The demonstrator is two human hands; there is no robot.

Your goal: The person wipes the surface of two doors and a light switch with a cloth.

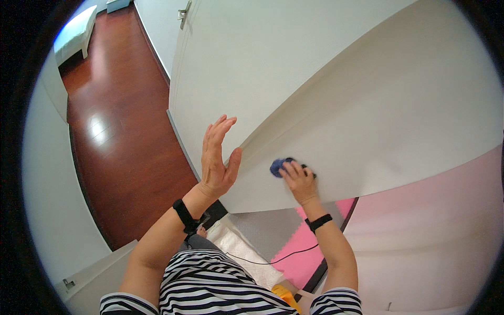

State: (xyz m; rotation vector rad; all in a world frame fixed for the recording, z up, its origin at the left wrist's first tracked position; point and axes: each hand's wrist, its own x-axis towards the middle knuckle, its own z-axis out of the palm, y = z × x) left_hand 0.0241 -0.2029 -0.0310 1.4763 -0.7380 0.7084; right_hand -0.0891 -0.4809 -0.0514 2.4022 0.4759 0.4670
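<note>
A dark blue cloth (276, 167) lies bunched against the lower part of a white wall panel (378, 126). My right hand (299, 184) presses on it, fingers bent over its upper side, and partly covers it. Farther left, my left hand (215, 163) is raised with its fingers stretched upward and the thumb apart, holding nothing. It is close to the edge where a white door (247, 58) meets the panel; I cannot tell whether it touches. Both wrists wear black bands.
A metal handle (182, 14) sits on the door's far edge. Reddish wood floor (115, 105) runs left toward a bed (76, 34). Below my hands are grey matting (265, 228), pink matting (299, 252), a cream cloth (236, 247) and a thin black cable (286, 257).
</note>
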